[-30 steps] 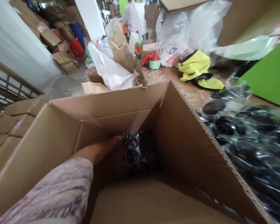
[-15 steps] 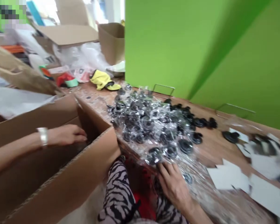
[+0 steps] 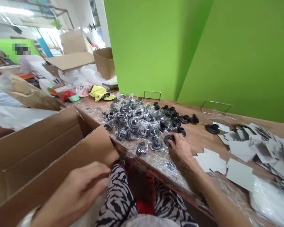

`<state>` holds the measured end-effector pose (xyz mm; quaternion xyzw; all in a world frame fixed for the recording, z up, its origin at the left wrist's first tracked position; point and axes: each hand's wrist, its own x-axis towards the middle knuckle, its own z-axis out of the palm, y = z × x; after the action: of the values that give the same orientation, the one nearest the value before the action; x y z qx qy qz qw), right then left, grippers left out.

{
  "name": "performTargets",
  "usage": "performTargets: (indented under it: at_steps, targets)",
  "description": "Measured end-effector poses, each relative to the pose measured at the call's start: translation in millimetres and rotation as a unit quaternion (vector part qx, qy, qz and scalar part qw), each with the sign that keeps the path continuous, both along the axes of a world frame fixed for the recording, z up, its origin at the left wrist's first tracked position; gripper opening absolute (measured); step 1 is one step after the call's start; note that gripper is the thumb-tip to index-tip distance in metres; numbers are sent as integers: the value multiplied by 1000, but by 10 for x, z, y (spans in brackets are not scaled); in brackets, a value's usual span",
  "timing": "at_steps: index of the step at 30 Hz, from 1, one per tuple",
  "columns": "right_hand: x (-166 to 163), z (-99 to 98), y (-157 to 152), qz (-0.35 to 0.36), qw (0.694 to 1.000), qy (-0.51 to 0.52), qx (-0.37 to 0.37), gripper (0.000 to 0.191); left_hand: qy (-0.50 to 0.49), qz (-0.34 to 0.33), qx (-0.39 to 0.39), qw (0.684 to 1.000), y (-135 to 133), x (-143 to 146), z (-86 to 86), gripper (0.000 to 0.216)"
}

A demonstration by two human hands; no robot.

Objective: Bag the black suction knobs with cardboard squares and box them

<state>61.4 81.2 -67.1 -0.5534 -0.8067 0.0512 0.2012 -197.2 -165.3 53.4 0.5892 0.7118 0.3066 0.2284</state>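
My right hand reaches over the table with its fingers closed on the edge of a black round flanged piece. That piece looks bare, right of a heap of similar pieces in clear plastic wrap. Two wrapped ones, a black piece in a bag and a ringed one, lie at the near edge of the heap. My left hand is above my lap, beside the cardboard box. Its fingers are curled together, and nothing shows in them.
Bare black pieces lie behind the heap, before a green panel with wire feet. White cards and a stack of clear bags are at the right. A yellow cloth lies at the back left.
My left hand has come out of the box and down towards my lap. My right hand has moved forward from the table's near edge onto the black piece. The view has shifted.
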Motion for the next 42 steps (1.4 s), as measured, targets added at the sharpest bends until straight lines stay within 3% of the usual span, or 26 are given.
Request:
performTargets:
  at_steps: [1,3,7,12,17,22,25,26,28,30,32,33,36,38,42]
  targets:
    - [40,6,-32,-3,1000,5,-6,24,-5,-35,-49,998,104,154,-113,14]
    - [148,21,-159,-16,1000,11,-18,21,-39,-37,-88,995,308,385,-370,19]
    - [335,3,-568,-1,1000,29,-3,22,-69,32,-30,997,625,628,-772,21]
    - [459,10,-833,115,992,35,34,26,-73,-2,-2,997,847,843,-794,24]
    - [872,76,-716,5,990,-129,48,35,-114,-59,-61,990,804,1014,-867,24]
    - [1176,-10,-725,71,974,-205,71,19,-161,-50,-117,979,649,1152,-1035,20]
    - [1106,74,-910,58,973,-178,131,28,-306,-24,-178,935,640,1290,-999,22]
    - [1027,133,-1011,52,976,-147,153,30,-391,-17,-199,898,656,1335,-972,26]
    - [802,269,-1240,115,977,-62,170,30,-568,-9,-234,789,700,1392,-929,35]
    - [553,378,-1423,276,953,15,122,28,-671,30,-240,701,737,1388,-928,32]
    - [367,412,-1457,357,929,65,77,24,-683,82,-226,690,744,1323,-976,25]
    - [315,395,-1406,339,935,77,74,23,-672,105,-213,702,734,1278,-1010,24]
    - [292,255,-1102,170,980,43,92,22,-629,149,-188,739,679,1147,-1097,23]
    - [296,159,-949,118,991,4,70,19,-613,180,-181,748,645,1098,-1115,20]
    - [104,97,-1113,203,976,84,0,18,-677,172,-189,690,606,1072,-1090,38]
